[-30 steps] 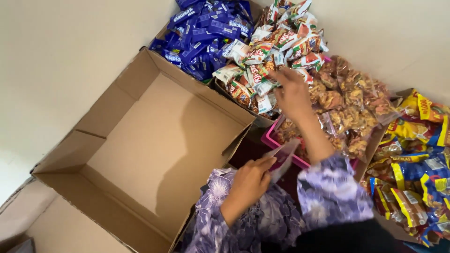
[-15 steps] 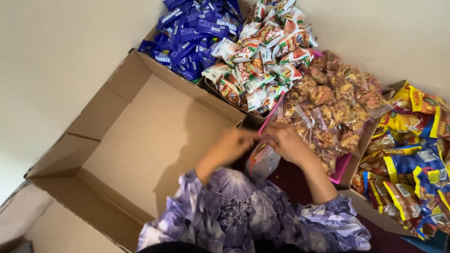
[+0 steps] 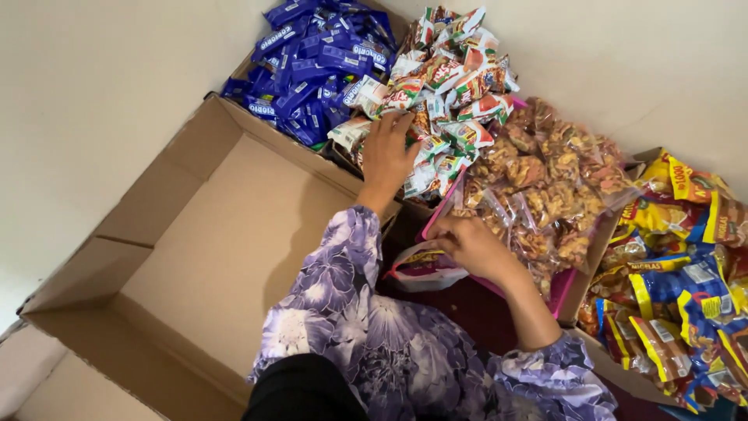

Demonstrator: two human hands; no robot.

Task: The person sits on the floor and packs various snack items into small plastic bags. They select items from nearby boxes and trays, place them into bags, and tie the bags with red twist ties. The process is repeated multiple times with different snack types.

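My left hand (image 3: 387,156) reaches up and rests on the pile of small red, white and green snack packets (image 3: 448,86), fingers spread over them. My right hand (image 3: 467,243) holds the rim of a small clear plastic bag (image 3: 421,269) with a red edge, low in front of me. Both arms wear purple flowered sleeves. The clear bag hangs open beside the pink tray's edge.
A big empty cardboard box (image 3: 195,257) lies open at the left. Blue snack packets (image 3: 312,62) fill a box at the top. Clear bags of brown crisps (image 3: 553,187) lie on a pink tray (image 3: 573,284). Yellow and blue bags (image 3: 686,265) are piled at the right.
Both hands were together on the clear bag. My left hand has let go and moved up onto the red and white packets. My right hand stays on the bag.
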